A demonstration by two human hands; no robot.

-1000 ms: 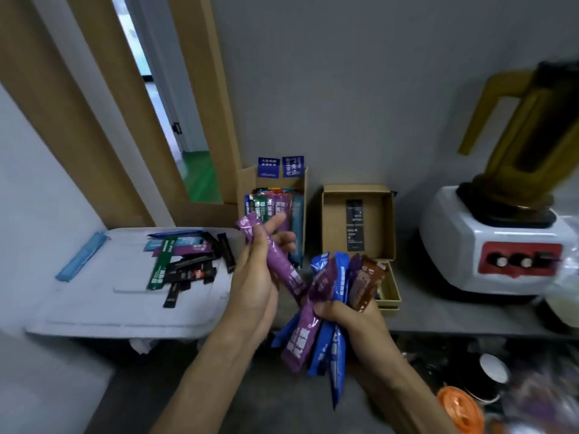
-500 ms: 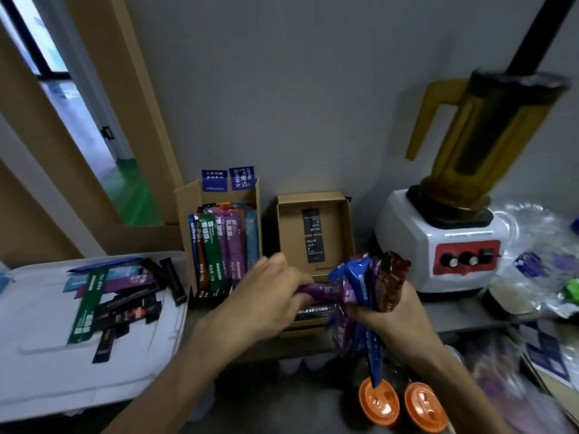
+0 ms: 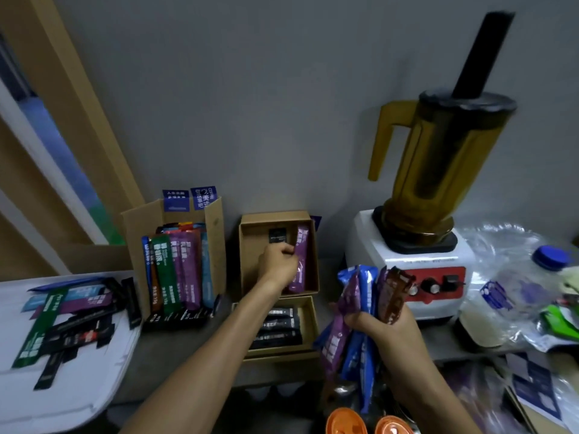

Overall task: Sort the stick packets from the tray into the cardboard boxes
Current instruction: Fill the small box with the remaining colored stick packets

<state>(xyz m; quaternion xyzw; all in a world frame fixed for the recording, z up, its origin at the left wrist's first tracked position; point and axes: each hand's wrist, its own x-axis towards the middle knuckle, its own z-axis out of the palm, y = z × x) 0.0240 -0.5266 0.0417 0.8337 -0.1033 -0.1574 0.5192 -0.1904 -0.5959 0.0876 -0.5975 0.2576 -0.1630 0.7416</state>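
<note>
My left hand [image 3: 279, 261] reaches into the upper half of an open flat cardboard box [image 3: 250, 255] and pinches a purple stick packet [image 3: 299, 261] that stands against its right wall. The lower half of that box [image 3: 308, 324] holds black packets. My right hand [image 3: 385, 327] grips a bunch of packets [image 3: 360, 296], blue, purple and brown, to the right of the box. A taller cardboard box [image 3: 216, 233] on the left stands full of upright green, purple and blue packets. The white tray [image 3: 78, 389] at far left carries several loose packets [image 3: 72, 314].
A blender [image 3: 432, 189] with an amber jug stands right behind my right hand. Clear plastic bags and a blue-capped bottle [image 3: 551, 261] crowd the far right. Two orange lids [image 3: 347, 421] lie at the bottom edge. A grey wall runs behind the boxes.
My left hand took one purple packet out of the bunch and carried it up into the flat box. The view has swung right and closer.
</note>
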